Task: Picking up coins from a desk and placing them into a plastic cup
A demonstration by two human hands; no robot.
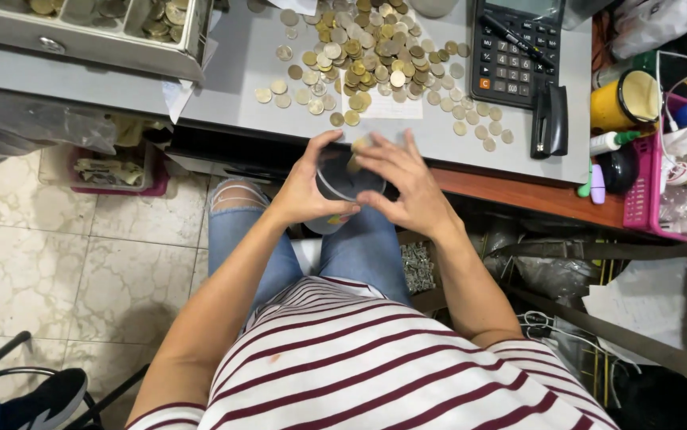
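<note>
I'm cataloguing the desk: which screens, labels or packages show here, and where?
Calculator: desk's far right, black, pale screen at its top edge.
White paper slip: under the coins, rectangular.
Yellow cup: right of the calculator, round.
Clear container: between left hand and right hand.

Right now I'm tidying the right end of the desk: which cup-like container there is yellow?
The yellow mug beside the pink basket, lying tipped toward the camera; the clear cup between both hands is see-through.

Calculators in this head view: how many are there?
1. A black calculator lies on the grey desk, right of the coin pile, with a pen across its keys. Clutter at the right could hide more.
</note>
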